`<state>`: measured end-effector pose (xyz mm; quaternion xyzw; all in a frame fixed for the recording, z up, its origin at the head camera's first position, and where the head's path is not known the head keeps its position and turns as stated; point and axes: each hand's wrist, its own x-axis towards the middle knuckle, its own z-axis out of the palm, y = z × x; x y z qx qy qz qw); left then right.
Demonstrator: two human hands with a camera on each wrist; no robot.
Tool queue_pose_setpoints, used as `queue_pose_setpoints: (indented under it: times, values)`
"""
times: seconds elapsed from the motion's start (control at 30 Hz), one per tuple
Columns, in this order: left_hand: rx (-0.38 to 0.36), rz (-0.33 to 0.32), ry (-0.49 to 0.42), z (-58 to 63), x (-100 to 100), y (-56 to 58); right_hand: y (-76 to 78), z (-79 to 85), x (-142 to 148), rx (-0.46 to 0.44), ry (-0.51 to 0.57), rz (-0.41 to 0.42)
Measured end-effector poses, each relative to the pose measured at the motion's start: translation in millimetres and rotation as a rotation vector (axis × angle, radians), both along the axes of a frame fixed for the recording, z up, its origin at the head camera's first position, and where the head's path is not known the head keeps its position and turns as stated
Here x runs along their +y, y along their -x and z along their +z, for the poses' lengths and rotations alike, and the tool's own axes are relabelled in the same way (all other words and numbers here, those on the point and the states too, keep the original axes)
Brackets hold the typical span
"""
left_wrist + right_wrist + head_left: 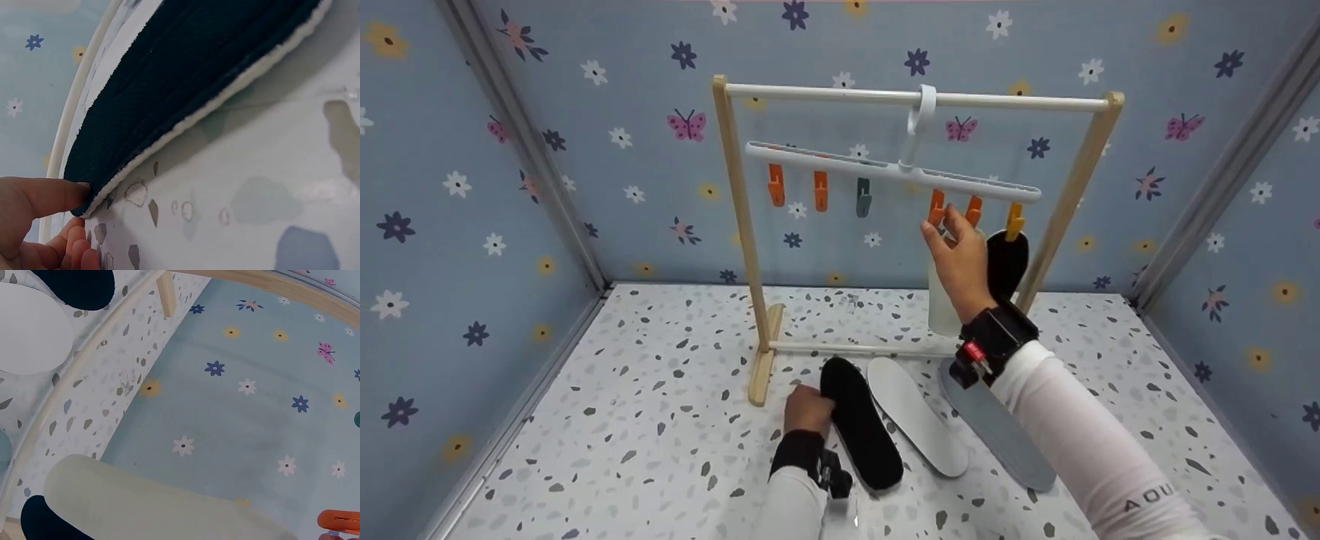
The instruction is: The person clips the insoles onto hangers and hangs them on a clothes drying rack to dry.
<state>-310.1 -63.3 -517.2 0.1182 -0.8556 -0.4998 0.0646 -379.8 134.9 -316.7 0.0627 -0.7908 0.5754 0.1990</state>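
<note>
My left hand (808, 409) pinches the far end of a black insole (861, 427) lying on the tabletop. In the left wrist view, the thumb presses on its dark face (169, 84), and a fuzzy pale edge shows beneath. Raised to the hanger (832, 159), my right hand (964, 266) has thumb and index finger at an orange clothespin (936, 208), pinching its lower end. A pale insole (942, 307) hangs behind that hand; its top is hidden. Beside it, a yellow clothespin (1015, 221) holds a hanging black insole (1006, 262).
A white insole (919, 416) and a grey insole (997, 427) lie on the speckled table (645, 420). Other clothespins, including a grey one (864, 198), hang along the hanger's left. The hanger tilts on a wooden-sided rack (742, 217). Flowered walls enclose three sides.
</note>
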Motion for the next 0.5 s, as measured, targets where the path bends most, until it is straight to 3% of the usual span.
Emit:
queue_pose_setpoints:
  times: [0.3, 0.5]
  values:
    - [0.002, -0.012, -0.011, 3.7, -0.1, -3.1, 8.7, 3.0, 1.1, -0.017, 0.082, 0.016]
    - [0.018, 0.034, 0.001, 3.7, 2.6, -4.3, 13.5, 1.0, -1.5, 0.029, 0.155, 0.028]
